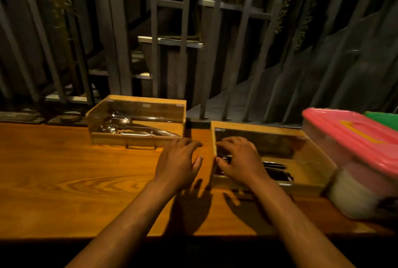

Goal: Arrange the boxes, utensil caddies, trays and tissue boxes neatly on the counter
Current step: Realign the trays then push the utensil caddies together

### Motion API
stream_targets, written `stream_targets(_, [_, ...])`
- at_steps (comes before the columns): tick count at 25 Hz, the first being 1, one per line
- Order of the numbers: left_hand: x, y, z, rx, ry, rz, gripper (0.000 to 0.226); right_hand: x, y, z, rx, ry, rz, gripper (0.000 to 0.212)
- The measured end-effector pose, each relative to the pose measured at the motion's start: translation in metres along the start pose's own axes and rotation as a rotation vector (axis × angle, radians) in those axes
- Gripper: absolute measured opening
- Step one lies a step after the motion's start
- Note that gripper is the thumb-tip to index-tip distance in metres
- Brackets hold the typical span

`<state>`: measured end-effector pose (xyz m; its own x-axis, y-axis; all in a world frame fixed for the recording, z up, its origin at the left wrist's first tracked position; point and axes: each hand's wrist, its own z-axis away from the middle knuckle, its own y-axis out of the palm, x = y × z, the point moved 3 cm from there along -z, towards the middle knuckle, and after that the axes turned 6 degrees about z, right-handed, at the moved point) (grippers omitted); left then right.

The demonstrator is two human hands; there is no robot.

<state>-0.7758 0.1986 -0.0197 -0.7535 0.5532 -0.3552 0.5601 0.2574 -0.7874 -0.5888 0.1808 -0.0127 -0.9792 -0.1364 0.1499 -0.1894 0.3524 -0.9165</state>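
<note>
Two wooden utensil caddies with clear lids stand on the wooden counter point(64, 181). The left caddy point(137, 138) holds metal spoons and sits at the back. The right caddy point(305, 183) holds dark cutlery and sits nearer to me. My left hand point(178, 164) hovers over the counter between the two caddies, fingers spread, holding nothing. My right hand point(237, 160) rests on the left end of the right caddy's lid, fingers bent over its left edge. Whether it grips the caddy is unclear.
A clear plastic box with a pink lid point(355, 138) stands at the right, touching the right caddy, with a green lid point(383, 116) behind it. Grey metal railings point(155, 52) and a stairwell rise behind the counter. The counter's front edge runs near my forearms.
</note>
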Motion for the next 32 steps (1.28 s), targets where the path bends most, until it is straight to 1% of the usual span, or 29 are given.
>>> stream_targets(4, [-0.073,0.053,-0.022,0.073,0.017,-0.061,0.05,-0.106,-0.014,0.035,0.128,0.145,0.138,0.076])
stream_targets(6, [-0.092,0.079,-0.032,0.173,0.008,-0.133,0.058,-0.141,-0.015,0.044,0.166,0.161,0.205,0.086])
stream_targets(8, [-0.097,0.101,-0.038,0.254,-0.005,-0.219,0.064,-0.161,-0.012,0.043,0.171,0.16,0.261,0.093])
stream_targets(11, [-0.087,0.112,-0.04,0.215,-0.007,-0.271,0.066,-0.168,-0.005,0.032,0.18,0.151,0.285,0.099])
stream_targets(18, [-0.048,0.103,-0.034,0.097,-0.061,-0.303,0.064,-0.141,0.016,0.004,0.131,0.072,0.259,0.1])
stream_targets(23, [-0.033,0.104,-0.044,0.097,-0.096,-0.305,0.064,-0.139,0.027,-0.017,0.126,0.048,0.255,0.101])
stream_targets(32, [0.004,0.117,-0.093,0.099,-0.107,-0.322,0.065,-0.143,0.047,-0.08,0.149,0.027,0.25,0.1])
